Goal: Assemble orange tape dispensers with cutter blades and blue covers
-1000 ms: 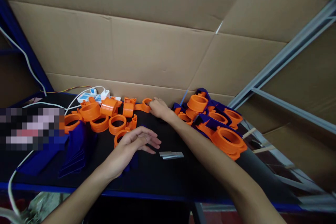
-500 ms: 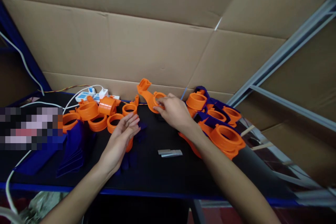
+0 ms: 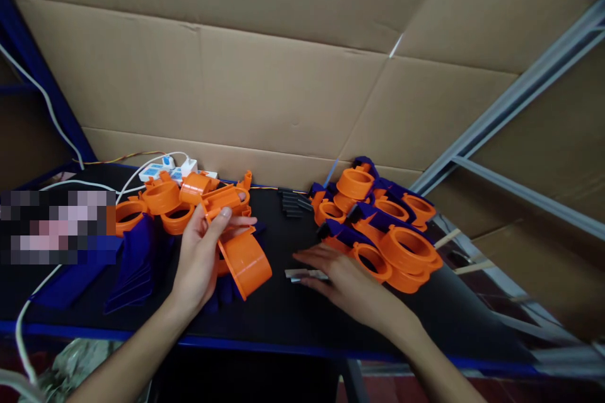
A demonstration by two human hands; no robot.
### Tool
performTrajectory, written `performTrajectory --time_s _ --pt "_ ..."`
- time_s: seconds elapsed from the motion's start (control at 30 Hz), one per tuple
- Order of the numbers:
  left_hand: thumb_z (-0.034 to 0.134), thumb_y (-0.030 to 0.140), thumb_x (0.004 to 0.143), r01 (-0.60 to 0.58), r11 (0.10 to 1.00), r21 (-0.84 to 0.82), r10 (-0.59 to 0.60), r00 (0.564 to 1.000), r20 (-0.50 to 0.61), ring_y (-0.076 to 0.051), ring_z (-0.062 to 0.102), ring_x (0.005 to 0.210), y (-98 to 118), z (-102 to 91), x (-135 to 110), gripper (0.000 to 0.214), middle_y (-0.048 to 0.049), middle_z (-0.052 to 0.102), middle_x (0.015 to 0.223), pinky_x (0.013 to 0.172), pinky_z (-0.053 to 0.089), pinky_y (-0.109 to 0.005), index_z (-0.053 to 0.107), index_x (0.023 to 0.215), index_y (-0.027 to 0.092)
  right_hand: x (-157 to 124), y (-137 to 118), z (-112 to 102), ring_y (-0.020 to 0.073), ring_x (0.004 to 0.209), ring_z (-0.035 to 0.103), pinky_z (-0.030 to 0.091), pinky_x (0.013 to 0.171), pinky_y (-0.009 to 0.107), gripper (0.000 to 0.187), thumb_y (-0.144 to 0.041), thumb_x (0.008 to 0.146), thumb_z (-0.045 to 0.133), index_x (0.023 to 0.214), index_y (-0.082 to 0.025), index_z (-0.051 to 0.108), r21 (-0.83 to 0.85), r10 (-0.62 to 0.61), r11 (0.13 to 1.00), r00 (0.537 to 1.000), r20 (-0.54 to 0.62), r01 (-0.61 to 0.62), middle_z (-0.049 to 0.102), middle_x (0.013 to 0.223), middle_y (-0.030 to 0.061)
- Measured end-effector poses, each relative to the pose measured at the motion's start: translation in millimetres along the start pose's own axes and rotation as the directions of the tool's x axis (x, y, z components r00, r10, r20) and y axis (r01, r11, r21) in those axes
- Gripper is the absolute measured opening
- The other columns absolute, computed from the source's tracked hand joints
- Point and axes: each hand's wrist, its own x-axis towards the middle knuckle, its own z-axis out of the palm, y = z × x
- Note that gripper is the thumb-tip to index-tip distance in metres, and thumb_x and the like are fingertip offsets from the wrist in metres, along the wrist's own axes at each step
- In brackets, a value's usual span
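Cardboard wall (image 3: 283,94) behind black table (image 3: 293,315). Right heap of orange rings (image 3: 401,245) mixed with blue pieces; left heap of orange rings (image 3: 163,198) near power strip (image 3: 155,172). Blue sheets (image 3: 137,258) lie at table's left. Left hand (image 3: 198,255) holds orange part (image 3: 246,264) just above table, left of centre, fingers and thumb clamped on it. Right hand (image 3: 350,280) flat, fingers stretched and slightly apart, over metal strips (image 3: 297,274), gripping nothing.

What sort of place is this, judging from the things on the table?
Probably a small assembly workbench in a workshop: piles of similar orange plastic rings and blue parts cover the black table, cardboard sheets line it, and the left hand holds one orange part.
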Motion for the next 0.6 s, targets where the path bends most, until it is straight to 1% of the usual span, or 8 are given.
performTrajectory --time_s 0.07,0.13,0.23,0.33,0.4,0.47,0.53,0.6 --pt "0.074 0.043 0.086 0.056 0.998 0.009 -0.056 0.998 0.038 -0.025 0.077 0.092 0 -0.1 1 0.037 -0.0135 0.068 0.135 0.08 0.061 -0.037 0.066 0.112 0.019 -10 16 11 0.0265 0.111 0.069 0.056 0.096 0.044 0.026 -0.024 0.093 0.067 0.118 -0.022 0.074 -0.091 -0.003 0.996 0.999 0.037 0.006 0.074 0.12 0.0103" --pt "0.072 0.044 0.088 0.107 0.994 0.009 -0.107 0.992 0.069 -0.024 0.078 0.088 -1 -0.4 1 0.038 -0.0156 0.068 0.135 0.079 0.061 -0.036 0.068 0.113 0.016 -15 23 20 0.0245 0.105 0.071 0.058 0.092 0.042 0.022 -0.02 0.096 0.061 0.112 -0.022 0.076 -0.111 -0.032 0.993 0.999 0.036 0.035 0.075 0.115 0.0093" --pt "0.071 0.043 0.089 0.156 0.988 0.01 -0.156 0.983 0.099 -0.022 0.077 0.083 -3 -1.3 3 0.037 -0.0162 0.07 0.131 0.079 0.062 -0.034 0.069 0.112 0.014 -18 20 26 0.0217 0.096 0.071 0.059 0.085 0.037 0.023 -0.018 0.099 0.054 0.107 -0.02 0.076 -0.097 -0.073 0.993 0.997 -0.019 0.071 0.076 0.105 0.0093" --pt "0.071 0.041 0.089 0.186 0.982 0.006 -0.186 0.975 0.122 -0.021 0.077 0.079 -4 -3.2 5 0.035 -0.0161 0.071 0.13 0.077 0.062 -0.034 0.07 0.11 0.014 -19 17 30 0.0216 0.091 0.07 0.058 0.08 0.036 0.021 -0.021 0.099 0.055 0.1 -0.02 0.076 -0.059 -0.051 0.997 0.996 -0.069 0.047 0.076 0.097 0.009" --pt "0.072 0.04 0.088 0.216 0.976 0.013 -0.216 0.967 0.137 -0.021 0.076 0.081 -4 -4.5 6 0.034 -0.0162 0.07 0.13 0.076 0.063 -0.035 0.07 0.109 0.014 -19 18 32 0.0217 0.09 0.07 0.057 0.079 0.035 0.018 -0.024 0.098 0.059 0.096 -0.021 0.076 0.017 -0.018 1.0 0.995 -0.098 0.02 0.076 0.096 0.0081" --pt "0.074 0.037 0.086 0.256 0.966 0.045 -0.26 0.953 0.154 -0.023 0.076 0.086 -4 -5.1 6 0.032 -0.0157 0.071 0.129 0.077 0.063 -0.035 0.07 0.108 0.014 -18 19 30 0.0212 0.09 0.07 0.057 0.079 0.033 0.016 -0.026 0.097 0.062 0.094 -0.022 0.077 0.133 0.03 0.991 0.99 -0.14 -0.012 0.076 0.096 0.0074" --pt "0.076 0.034 0.084 0.296 0.951 0.091 -0.308 0.934 0.178 -0.024 0.076 0.089 -6 -4.4 5 0.031 -0.0137 0.073 0.121 0.076 0.063 -0.035 0.069 0.107 0.014 -16 18 22 0.0204 0.087 0.07 0.056 0.077 0.031 0.014 -0.028 0.095 0.064 0.092 -0.022 0.077 0.256 0.104 0.965 0.976 -0.192 -0.053 0.076 0.094 0.0068" --pt "0.076 0.033 0.084 0.324 0.936 0.137 -0.347 0.914 0.208 -0.024 0.075 0.088 -8 -2.5 2 0.029 -0.0102 0.075 0.106 0.075 0.063 -0.036 0.068 0.106 0.015 -12 13 8 0.0195 0.082 0.07 0.054 0.073 0.03 0.015 -0.032 0.093 0.067 0.09 -0.021 0.077 0.364 0.187 0.927 0.95 -0.251 -0.086 0.076 0.091 0.0061"
